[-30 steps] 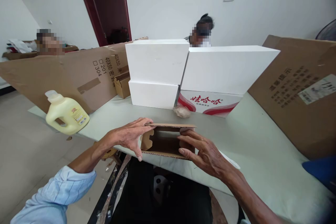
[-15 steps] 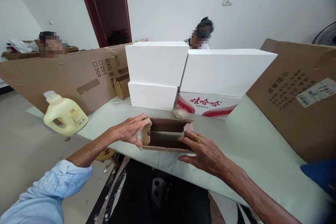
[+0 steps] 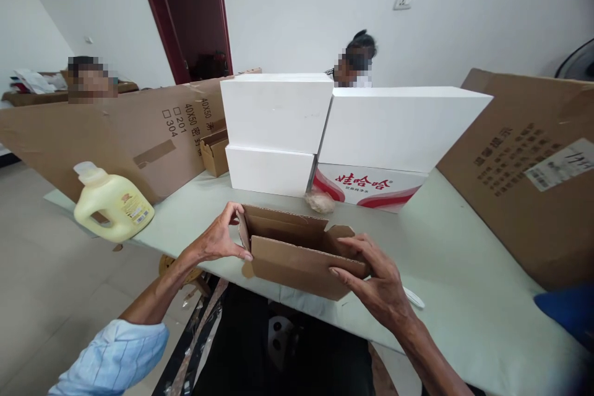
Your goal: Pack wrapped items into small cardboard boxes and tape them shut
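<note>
Our left hand [image 3: 216,239] grips one end of an oblong, open-topped brown cardboard box [image 3: 297,265], our right hand [image 3: 381,278] the other; gentle, even pressure should suit its walls.

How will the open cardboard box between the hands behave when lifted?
The open cardboard box is probably light, given its thin walls. Its open top likely lets the long sides flex if squeezed. Flat sides make rolling unlikely.
</note>
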Demonstrator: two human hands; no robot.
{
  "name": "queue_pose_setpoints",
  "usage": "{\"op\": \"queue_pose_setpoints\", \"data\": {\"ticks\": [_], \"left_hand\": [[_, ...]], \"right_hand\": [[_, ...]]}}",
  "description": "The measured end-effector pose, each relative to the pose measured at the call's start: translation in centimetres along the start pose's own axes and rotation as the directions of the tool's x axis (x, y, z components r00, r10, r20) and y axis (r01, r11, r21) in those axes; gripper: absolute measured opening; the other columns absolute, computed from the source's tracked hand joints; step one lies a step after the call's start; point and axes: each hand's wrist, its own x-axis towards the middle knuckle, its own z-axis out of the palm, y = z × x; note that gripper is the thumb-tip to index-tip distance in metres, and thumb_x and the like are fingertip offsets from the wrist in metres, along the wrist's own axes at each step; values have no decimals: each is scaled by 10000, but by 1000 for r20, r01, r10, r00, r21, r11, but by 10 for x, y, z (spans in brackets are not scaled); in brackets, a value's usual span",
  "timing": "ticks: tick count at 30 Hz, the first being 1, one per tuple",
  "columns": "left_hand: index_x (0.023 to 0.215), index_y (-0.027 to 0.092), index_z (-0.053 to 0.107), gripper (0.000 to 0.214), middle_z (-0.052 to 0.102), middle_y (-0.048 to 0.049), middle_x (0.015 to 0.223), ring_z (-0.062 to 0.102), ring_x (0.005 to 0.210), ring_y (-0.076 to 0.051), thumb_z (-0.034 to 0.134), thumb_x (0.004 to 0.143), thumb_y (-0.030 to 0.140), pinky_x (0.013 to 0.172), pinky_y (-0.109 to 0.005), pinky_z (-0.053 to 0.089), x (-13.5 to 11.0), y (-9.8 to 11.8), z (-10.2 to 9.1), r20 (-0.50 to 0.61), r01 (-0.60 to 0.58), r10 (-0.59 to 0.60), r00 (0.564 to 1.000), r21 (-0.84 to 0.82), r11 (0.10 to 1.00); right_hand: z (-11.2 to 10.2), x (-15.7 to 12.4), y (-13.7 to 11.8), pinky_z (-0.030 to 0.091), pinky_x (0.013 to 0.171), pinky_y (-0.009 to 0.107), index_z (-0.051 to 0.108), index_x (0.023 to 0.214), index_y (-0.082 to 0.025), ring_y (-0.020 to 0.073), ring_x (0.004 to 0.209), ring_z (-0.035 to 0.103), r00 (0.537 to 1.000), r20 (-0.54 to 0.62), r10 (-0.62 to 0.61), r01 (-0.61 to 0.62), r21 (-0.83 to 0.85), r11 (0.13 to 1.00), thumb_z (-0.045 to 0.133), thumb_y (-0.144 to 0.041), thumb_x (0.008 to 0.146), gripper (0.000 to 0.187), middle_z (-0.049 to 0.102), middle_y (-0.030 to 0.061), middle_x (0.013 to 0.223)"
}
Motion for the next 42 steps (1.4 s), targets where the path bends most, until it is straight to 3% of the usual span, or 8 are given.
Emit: {"op": "queue_pose_setpoints", "data": {"ticks": [7, 11, 14, 18, 28, 33, 39, 42], "left_hand": [[1188, 279, 397, 997, 573, -63, 1266, 633, 1166, -283, 1019, 495, 634, 1066, -481, 529, 9, -17, 43, -394, 17, -29, 919, -34, 999], [1172, 271, 418, 1022, 586, -55, 1213, 652, 1108, -284, 994, 450, 710, 1005, -497, 559, 19, -28, 60, -541, 14, -52, 839, -74, 997], [1181, 267, 435, 1039, 593, -45, 1186, 660, 1073, -278, 989, 432, 726, 972, -497, 572, 26, -33, 68, -590, 12, -66, 805, -95, 995], [1205, 266, 439, 1065, 578, -37, 1168, 647, 1037, -278, 963, 422, 764, 930, -508, 583, 34, -34, 76, -633, 71, -99, 768, -69, 995], [1332, 244, 438, 1149, 601, -89, 1234, 674, 1098, -354, 928, 458, 805, 936, -589, 608, 47, -17, 89, -612, 74, -56, 789, 5, 997], [1457, 229, 458, 1040, 630, -150, 1337, 678, 1213, -382, 837, 675, 800, 963, -573, 615, 44, -18, 82, -495, -63, 116, 861, 122, 991], [1134, 203, 684, 638, 709, -109, 1069, 724, 930, -308, 631, 844, 770, 732, -436, 646, 23, -58, 65, -410, 70, 46, 911, 264, 962], [948, 231, 713, 526, 754, -75, 905, 742, 814, -278, 616, 831, 735, 703, -393, 633, 11, -92, 69, -325, 98, -7, 946, 265, 959]], "right_hand": [[27, -24, 23, 581, 926, 391, 684, 1297, -259, 259, 1065, 666, 916, -239, 323, -267, 240, 933, 848, -535, 853, 547, 682, 92, 1218], [37, -42, 39, 585, 904, 381, 571, 1485, -261, 276, 1107, 660, 819, -146, 555, -460, 411, 787, 897, -621, 755, 876, 674, 116, 1330], [34, -54, 48, 559, 819, 362, 745, 1139, -221, 267, 965, 643, 846, 77, 527, -509, 408, 758, 821, -687, 804, 579, 720, 85, 1083], [24, -64, 49, 437, 647, 299, 639, 706, -195, 178, 715, 492, 867, 201, 457, -499, 350, 793, 726, -695, 880, 536, 571, 10, 736], [6, -86, 28, 402, 613, 263, 534, 636, -195, 147, 689, 450, 895, 208, 394, -436, 222, 872, 589, -615, 1009, 564, 532, -2, 709], [-45, -104, 22, 507, 649, 295, 689, 710, -203, 217, 752, 627, 878, -119, 463, -454, 94, 886, 665, -610, 955, 475, 711, 57, 790], [-136, -130, 54, 434, 530, 319, 536, 476, -257, 201, 514, 557, 574, -704, 417, -693, -147, 706, 662, -703, 867, 607, 550, 33, 469], [-163, -129, 88, 442, 567, 358, 546, 519, -262, 240, 556, 602, 528, -771, 358, -746, -219, 629, 558, -738, 863, 587, 608, 80, 519]]}}
